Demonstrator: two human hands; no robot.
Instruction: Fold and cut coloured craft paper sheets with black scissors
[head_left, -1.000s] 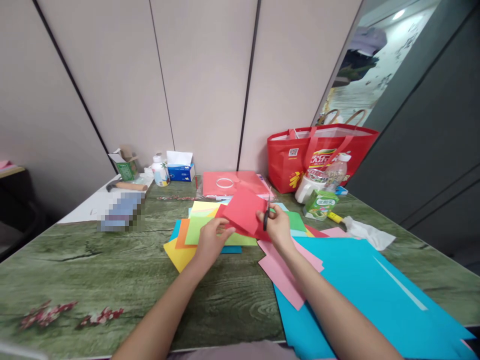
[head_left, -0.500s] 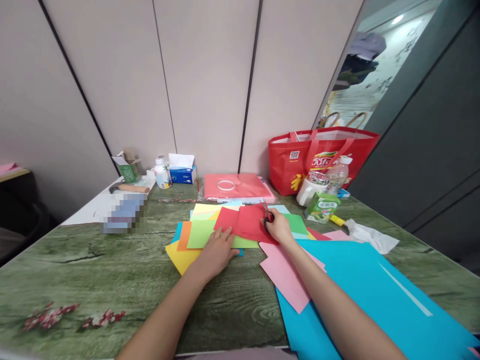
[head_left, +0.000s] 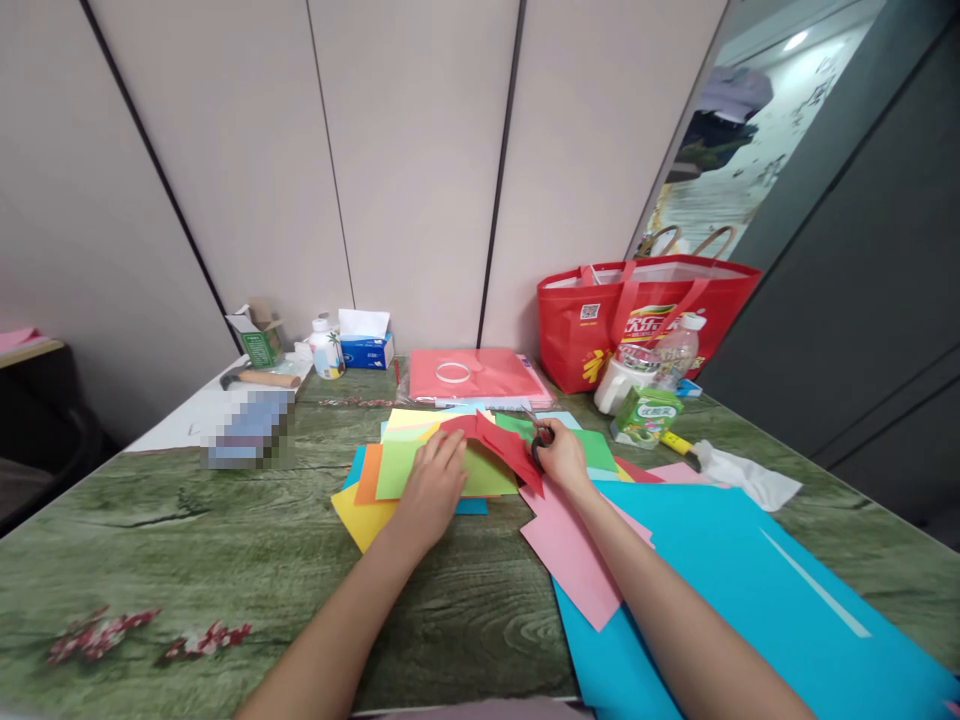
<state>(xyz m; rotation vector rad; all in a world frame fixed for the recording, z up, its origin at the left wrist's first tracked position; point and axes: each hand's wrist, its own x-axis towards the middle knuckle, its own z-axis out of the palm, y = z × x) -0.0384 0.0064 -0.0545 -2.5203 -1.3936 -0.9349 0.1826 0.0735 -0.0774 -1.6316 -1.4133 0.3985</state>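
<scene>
A red sheet of paper [head_left: 506,447] is lifted and bent up into a ridge above a stack of coloured paper. My left hand [head_left: 433,482] pinches the sheet's left part, its fingers covering that edge. Black-handled scissors [head_left: 538,438] sit in my right hand [head_left: 564,456], which is closed round their handles at the right side of the red sheet. The scissors' blades point away from me and are small in view. Beneath lie a light green sheet [head_left: 397,470], an orange sheet [head_left: 366,478], a yellow sheet [head_left: 356,515] and a green sheet [head_left: 596,448].
Pink paper [head_left: 574,570] and a large blue sheet [head_left: 697,560] lie under my right forearm. Behind stand a red bag [head_left: 570,330], a white mug [head_left: 616,385], a green carton [head_left: 646,415] and a tissue box [head_left: 367,350]. A hammer [head_left: 262,378] lies at the left.
The red paper, flat before, now rises in a bent ridge, its right part tilted. My left hand has moved slightly up onto its left edge; my right hand still holds the scissors.
</scene>
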